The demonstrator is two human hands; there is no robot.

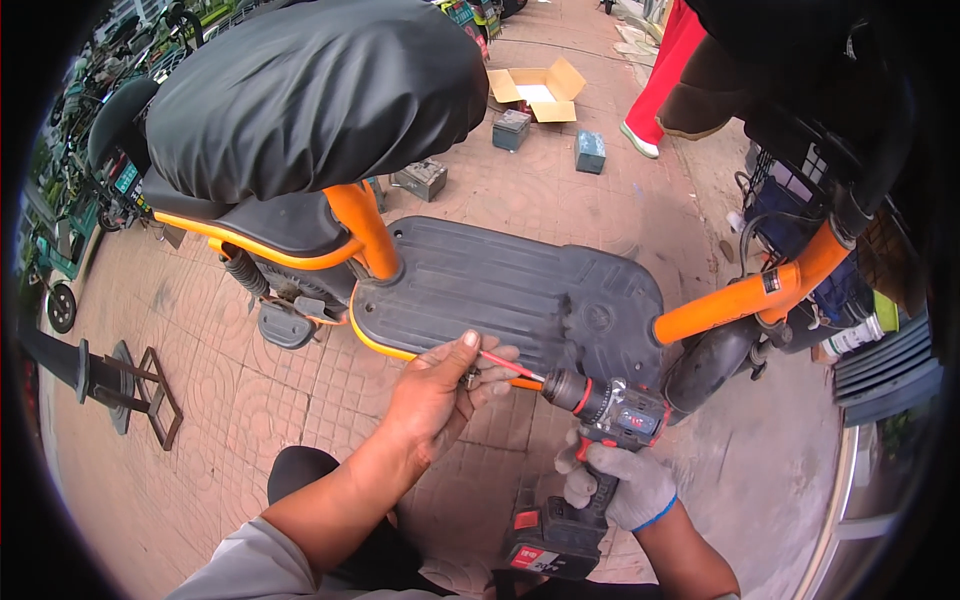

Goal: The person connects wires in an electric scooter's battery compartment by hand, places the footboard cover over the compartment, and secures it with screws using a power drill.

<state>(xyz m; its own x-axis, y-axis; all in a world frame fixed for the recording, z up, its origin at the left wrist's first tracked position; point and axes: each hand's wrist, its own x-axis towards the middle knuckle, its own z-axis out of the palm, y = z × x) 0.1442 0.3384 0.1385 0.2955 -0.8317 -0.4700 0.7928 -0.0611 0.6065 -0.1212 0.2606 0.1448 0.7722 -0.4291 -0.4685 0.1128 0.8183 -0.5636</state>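
My right hand (632,482), in a pale knit glove with a blue cuff, grips the handle of a black and red cordless drill (622,412). The drill points left, its battery hanging low. A long red driver bit (512,366) sticks out of the chuck. My bare left hand (432,392) is closed, thumb and fingers around the far end of the bit. Small dark metal bits, perhaps screws, show between its fingers. Just beyond both hands is the black ribbed footboard (480,285) of an orange electric scooter, smudged with dirt.
The scooter's black-covered seat (310,95) rises at the left, its orange front tube (740,310) at the right. Behind stand an open cardboard box (565,90) and several battery blocks (590,152). A person in red trousers (672,70) is nearby. A metal stand (110,385) is at left.
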